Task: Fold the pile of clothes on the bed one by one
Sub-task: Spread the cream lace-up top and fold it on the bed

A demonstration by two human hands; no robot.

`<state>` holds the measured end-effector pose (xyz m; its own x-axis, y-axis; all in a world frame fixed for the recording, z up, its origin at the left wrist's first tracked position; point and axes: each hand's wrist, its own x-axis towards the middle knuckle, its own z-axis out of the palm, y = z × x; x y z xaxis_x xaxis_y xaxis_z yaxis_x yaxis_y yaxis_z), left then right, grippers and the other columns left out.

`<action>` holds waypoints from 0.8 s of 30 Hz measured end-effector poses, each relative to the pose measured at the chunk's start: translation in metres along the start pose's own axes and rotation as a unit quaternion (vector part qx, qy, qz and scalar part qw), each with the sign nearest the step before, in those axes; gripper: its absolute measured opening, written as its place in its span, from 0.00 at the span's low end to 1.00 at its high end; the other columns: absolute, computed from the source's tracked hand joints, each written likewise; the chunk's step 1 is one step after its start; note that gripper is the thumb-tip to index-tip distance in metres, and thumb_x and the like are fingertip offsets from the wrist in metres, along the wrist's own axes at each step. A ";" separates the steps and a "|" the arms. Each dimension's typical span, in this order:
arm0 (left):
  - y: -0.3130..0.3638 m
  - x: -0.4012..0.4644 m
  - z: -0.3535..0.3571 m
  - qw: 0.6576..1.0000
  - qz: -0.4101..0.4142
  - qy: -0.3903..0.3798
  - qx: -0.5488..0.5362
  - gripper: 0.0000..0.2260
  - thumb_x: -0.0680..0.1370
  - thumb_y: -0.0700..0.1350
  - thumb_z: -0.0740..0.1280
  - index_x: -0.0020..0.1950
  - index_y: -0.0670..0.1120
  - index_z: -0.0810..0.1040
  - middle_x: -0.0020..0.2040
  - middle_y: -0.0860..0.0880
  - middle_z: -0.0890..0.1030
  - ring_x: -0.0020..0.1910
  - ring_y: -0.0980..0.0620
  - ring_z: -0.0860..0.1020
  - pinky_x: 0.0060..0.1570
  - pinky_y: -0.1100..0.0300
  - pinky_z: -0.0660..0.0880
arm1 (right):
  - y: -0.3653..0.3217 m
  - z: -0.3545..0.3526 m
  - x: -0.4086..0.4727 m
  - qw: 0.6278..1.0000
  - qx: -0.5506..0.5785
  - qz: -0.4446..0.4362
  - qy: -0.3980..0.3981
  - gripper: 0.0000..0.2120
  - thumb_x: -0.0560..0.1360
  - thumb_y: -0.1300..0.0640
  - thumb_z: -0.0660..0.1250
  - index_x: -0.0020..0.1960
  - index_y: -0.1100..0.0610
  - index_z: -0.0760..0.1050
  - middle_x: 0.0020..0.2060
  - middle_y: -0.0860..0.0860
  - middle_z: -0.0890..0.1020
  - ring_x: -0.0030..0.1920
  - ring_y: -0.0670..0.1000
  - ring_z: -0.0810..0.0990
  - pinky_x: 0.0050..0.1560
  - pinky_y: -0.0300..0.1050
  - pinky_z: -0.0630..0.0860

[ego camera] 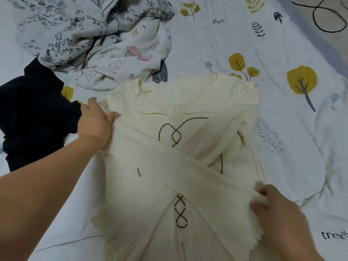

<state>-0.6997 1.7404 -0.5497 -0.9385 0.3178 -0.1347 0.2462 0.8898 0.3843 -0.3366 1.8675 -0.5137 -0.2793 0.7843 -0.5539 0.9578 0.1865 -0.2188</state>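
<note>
Two sleeves crossed over the chest of a cream ribbed top [180,166], laid face up on the bed [282,138] with neckline away from the wearer and scalloped hem nearest. Left hand [96,121] at the top's left shoulder, thumb and fingers pinching the fabric where the upper sleeve begins, apparently to anchor that corner. Right hand [276,206] at the lower right edge, fingers closed on the cuff end of the same sleeve, seemingly drawing it taut so it lies as a flat diagonal band. Other sleeve beneath it, slanting the opposite way, forming an X over the brown lacing on the front. Likely purpose of the arrangement: sleeves tucked inside the body outline before the sides or hem are turned over. Unfolded pile beyond and to the left: grey floral garment [62,29], white cartoon-print garment [131,59], dark garment [32,110] beside the left hand, all crumpled. Black cable [327,17] at the bed's far right corner, well apart from the work.
</note>
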 end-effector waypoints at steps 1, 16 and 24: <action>0.005 -0.004 0.003 0.999 0.003 0.023 0.026 0.31 0.78 0.52 0.63 0.73 0.39 0.55 0.68 0.35 0.63 0.64 0.35 0.67 0.60 0.45 0.66 | -0.003 0.006 0.000 0.997 -0.054 -0.014 0.055 0.16 0.71 0.57 0.70 0.57 0.53 0.71 0.50 0.56 0.77 0.54 0.60 0.75 0.48 0.50 0.70; 0.019 -0.110 0.074 0.917 0.298 -0.151 0.216 0.33 0.69 0.68 0.29 0.71 0.55 0.30 0.76 0.47 0.36 0.71 0.51 0.31 0.67 0.52 0.28 | -0.022 0.098 0.021 0.936 -0.125 -0.289 0.156 0.28 0.80 0.41 0.41 0.74 0.53 0.56 0.73 0.54 0.61 0.72 0.55 0.59 0.70 0.58 0.49; -0.010 -0.196 0.057 0.872 0.451 -0.121 0.148 0.27 0.80 0.61 0.43 0.76 0.48 0.53 0.76 0.44 0.56 0.74 0.42 0.54 0.70 0.44 0.45 | 0.023 0.077 -0.009 0.917 -0.160 -0.321 0.172 0.29 0.80 0.42 0.38 0.76 0.54 0.52 0.73 0.54 0.58 0.76 0.51 0.43 0.71 0.59 0.45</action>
<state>-0.5041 1.6879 -0.5792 -0.2616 0.9596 -0.1031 0.9428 0.2770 0.1853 -0.3172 1.8193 -0.5760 -0.8080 0.5816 -0.0942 0.5892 0.7970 -0.1331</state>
